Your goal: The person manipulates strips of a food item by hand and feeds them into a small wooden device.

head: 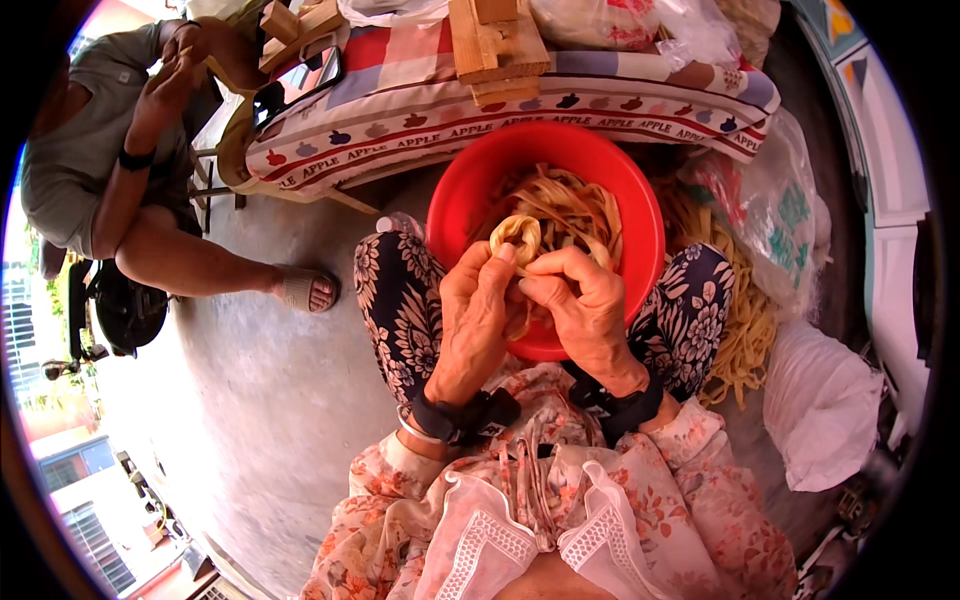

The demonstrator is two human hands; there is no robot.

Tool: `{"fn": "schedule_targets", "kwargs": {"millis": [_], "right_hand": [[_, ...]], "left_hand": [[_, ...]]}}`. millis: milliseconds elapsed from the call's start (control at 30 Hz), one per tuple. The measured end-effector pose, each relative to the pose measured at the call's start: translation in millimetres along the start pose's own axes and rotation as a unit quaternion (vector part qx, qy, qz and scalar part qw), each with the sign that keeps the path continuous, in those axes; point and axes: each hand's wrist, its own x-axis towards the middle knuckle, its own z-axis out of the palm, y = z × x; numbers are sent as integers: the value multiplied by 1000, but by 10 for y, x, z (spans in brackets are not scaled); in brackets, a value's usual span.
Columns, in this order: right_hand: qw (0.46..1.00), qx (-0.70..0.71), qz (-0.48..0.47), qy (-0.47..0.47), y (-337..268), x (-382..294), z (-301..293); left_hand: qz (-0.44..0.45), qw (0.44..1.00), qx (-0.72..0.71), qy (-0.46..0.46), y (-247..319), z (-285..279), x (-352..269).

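Note:
Between my knees stands a red plastic tub (637,225) with a tangle of long yellow-brown strips (559,199), perhaps plant fibre or dried vegetable. Over its near side, my left hand (480,300) pinches a looped yellow strip (517,227) between thumb and fingers. Close beside it, my right hand (574,300) has thumb and forefinger on the strip just below the loop. The fingertips of both hands nearly meet there. Their curled fingers hide part of the strip and some of the tub's contents.
A cloth-covered bench (420,127) beyond the tub bears wooden blocks (499,49), a phone (300,82) and plastic bags (600,22). Loose strips (739,330) lie on the floor at right, near a clear bag (784,210) and white sack (821,405). A seated person (127,157) works at left.

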Motion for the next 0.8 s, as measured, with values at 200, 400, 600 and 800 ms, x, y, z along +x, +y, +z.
{"fn": "schedule_targets", "kwargs": {"millis": [200,400,600,800], "right_hand": [[947,242,211,-5,-24,9,-68],[972,132,157,-116,-60,85,-226],[966,-135,-103,-197,-102,137,-299],[957,-154,-129,-211,-23,114,-287]], "left_hand": [[-10,995,-94,30,12,48,-27],[-153,975,-103,-127,104,-214,2],[-212,961,-79,-160,152,-318,-59],[-262,949,-55,-167,141,-435,-81]]}}
